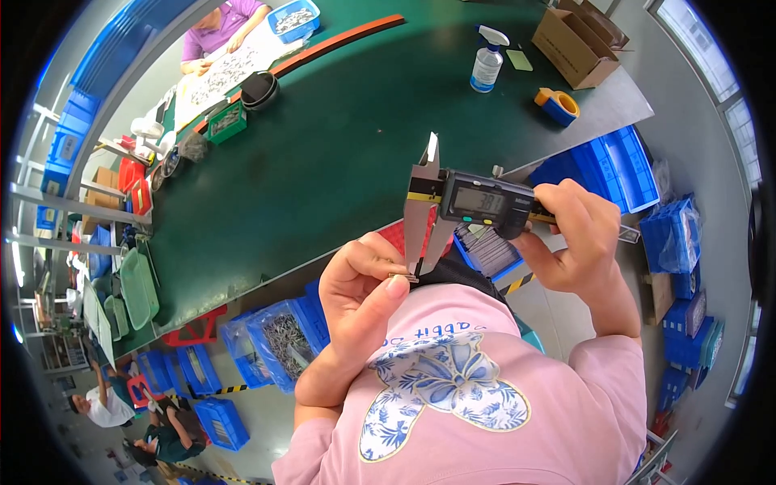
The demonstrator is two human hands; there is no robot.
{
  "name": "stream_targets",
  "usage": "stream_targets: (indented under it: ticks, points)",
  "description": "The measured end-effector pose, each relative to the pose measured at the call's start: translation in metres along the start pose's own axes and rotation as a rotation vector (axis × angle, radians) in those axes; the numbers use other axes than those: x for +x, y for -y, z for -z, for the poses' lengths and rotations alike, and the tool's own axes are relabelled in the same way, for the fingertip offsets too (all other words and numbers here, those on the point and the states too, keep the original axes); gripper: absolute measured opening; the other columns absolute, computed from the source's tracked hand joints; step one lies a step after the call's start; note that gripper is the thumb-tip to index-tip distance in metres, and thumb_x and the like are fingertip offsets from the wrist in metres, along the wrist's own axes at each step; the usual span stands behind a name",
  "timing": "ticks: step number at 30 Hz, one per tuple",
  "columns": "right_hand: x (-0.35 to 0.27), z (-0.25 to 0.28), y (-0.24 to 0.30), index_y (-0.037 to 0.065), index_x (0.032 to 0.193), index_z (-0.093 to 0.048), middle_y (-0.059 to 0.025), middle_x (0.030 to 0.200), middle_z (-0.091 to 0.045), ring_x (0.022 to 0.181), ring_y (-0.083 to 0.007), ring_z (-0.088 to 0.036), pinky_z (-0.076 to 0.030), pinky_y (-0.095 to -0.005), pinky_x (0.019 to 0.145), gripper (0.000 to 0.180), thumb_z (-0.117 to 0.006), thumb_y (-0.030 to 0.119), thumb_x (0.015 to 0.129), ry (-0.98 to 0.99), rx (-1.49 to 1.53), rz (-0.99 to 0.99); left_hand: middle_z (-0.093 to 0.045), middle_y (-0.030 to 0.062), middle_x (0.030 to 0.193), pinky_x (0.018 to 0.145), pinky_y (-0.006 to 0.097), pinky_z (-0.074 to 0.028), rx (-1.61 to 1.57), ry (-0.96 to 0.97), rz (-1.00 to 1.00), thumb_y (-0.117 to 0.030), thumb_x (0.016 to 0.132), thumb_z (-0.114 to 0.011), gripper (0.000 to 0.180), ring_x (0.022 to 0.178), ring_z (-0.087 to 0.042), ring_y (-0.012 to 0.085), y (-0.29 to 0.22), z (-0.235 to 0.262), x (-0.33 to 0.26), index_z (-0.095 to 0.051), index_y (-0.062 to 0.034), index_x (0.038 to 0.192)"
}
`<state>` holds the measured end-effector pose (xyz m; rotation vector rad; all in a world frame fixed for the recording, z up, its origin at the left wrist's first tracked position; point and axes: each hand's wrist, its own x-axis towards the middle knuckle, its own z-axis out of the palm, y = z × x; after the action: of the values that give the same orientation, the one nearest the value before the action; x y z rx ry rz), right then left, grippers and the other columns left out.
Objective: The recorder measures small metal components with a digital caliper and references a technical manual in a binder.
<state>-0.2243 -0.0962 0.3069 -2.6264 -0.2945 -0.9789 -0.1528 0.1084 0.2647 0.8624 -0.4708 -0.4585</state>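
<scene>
At center frame, fingers closed, the right hand grips a caliper — the left hand pinches a small piece.

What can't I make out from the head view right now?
Head view:
Small part: full shape, covered by the left hand.
Digital caliper: middle of its beam, behind the right hand.
Co-worker in purple: head, cut off by top edge.
Loose pieces on white sheet: too small.
</scene>
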Motion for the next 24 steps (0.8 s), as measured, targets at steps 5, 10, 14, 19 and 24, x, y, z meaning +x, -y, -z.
stream_targets:
  ticks: [5,10,14,19,24]
  points:
    - [0.0,0.0008,-0.0004,0.001,0.08,-0.05,-0.0091,0.059,-0.051,0.044,-0.0196,-0.05,-0.038,-0.0246,0.038,0.034,-0.069,0.013,0.055,0.004,0.013,-0.018,-0.047,0.0082,0.073,0.055,0.018,-0.034,0.004,0.012,0.012,0.0,0.071,-0.054,0.008,0.06,-0.041,0.0077,0.0003,0.0,0.0008,-0.046,-0.0003,0.072]
    - [-0.0003,0.002,-0.0003,0.001,0.079,-0.051,-0.0086,0.059,-0.051,0.044,-0.0189,-0.05,-0.037,-0.024,0.038,0.032,-0.069,0.013,0.055,0.009,0.008,-0.022,-0.047,0.0084,0.073,0.054,0.018,-0.034,0.011,0.016,0.005,-0.001,0.072,-0.054,0.008,0.059,-0.041,0.0077,0.0013,0.0003,0.0013,-0.046,-0.0003,0.073]
    - [-0.0012,0.0013,-0.0005,0.002,0.077,-0.051,-0.008,0.059,-0.051,0.043,-0.018,-0.05,-0.037,-0.0234,0.037,0.031,-0.069,0.013,0.055,-0.003,0.009,-0.019,-0.047,0.0083,0.073,0.055,0.018,-0.034,0.017,0.024,0.011,-0.001,0.072,-0.054,0.008,0.06,-0.042,0.0078,0.0013,0.0007,0.0013,-0.046,-0.0004,0.073]
    - [-0.0007,0.0018,0.0008,0.002,0.077,-0.051,-0.0079,0.058,-0.051,0.043,-0.018,-0.05,-0.037,-0.0234,0.037,0.031,-0.069,0.013,0.055,0.005,0.001,-0.021,-0.047,0.0083,0.074,0.055,0.018,-0.034,0.018,0.03,0.0,-0.001,0.072,-0.054,0.009,0.06,-0.041,0.0076,0.0017,0.0014,0.0009,-0.046,-0.0004,0.073]
    - [-0.0016,0.0014,0.0017,0.002,0.077,-0.051,-0.0079,0.058,-0.051,0.043,-0.0181,-0.05,-0.037,-0.0234,0.037,0.031,-0.069,0.014,0.054,0.003,0.008,-0.026,-0.047,0.0082,0.074,0.055,0.017,-0.033,0.017,0.021,0.0,-0.001,0.072,-0.054,0.009,0.06,-0.04,0.0073,0.0006,0.0018,-0.0004,-0.045,-0.0004,0.073]
